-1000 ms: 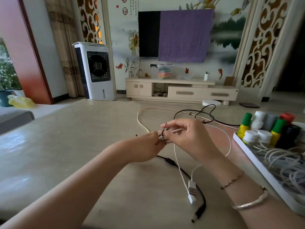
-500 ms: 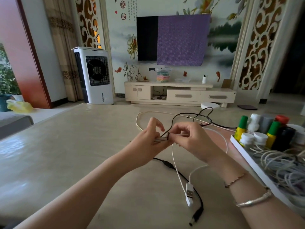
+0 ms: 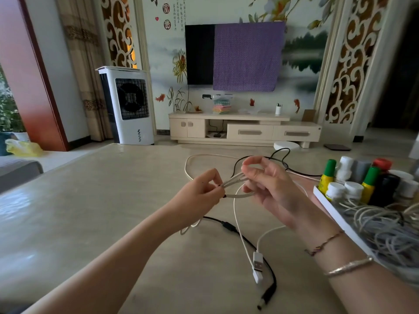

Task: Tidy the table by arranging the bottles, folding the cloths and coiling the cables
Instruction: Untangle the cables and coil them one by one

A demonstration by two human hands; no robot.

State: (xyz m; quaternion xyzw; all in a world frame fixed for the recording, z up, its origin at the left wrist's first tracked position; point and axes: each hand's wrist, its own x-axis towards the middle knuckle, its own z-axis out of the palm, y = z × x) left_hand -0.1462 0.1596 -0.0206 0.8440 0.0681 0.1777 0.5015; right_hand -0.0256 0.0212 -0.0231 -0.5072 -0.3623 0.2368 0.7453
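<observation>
My left hand (image 3: 200, 192) pinches a folded bundle of white cable (image 3: 235, 180) above the beige table (image 3: 90, 211). My right hand (image 3: 269, 186) holds the other end of that bundle, its fingers curled round the strands. The cable's loose tail hangs down to two white USB plugs (image 3: 258, 268) on the table. A black cable (image 3: 271, 284) with a barrel plug runs under my hands and loops at the far side. Several small bottles (image 3: 353, 177) stand in a white tray (image 3: 335, 218) on the right, with coiled white cables (image 3: 385, 225) in front of them.
The tray sits close beside my right forearm. A long white cable loop (image 3: 188, 168) lies on the table beyond my hands. Behind the table are a TV stand (image 3: 244, 130), a white air cooler (image 3: 127, 105) and a purple cloth (image 3: 247, 55) over the TV.
My hands have drawn apart, stretching the folded white cable between them. My right hand rose and opened its fingers somewhat; the camera tilted lower.
</observation>
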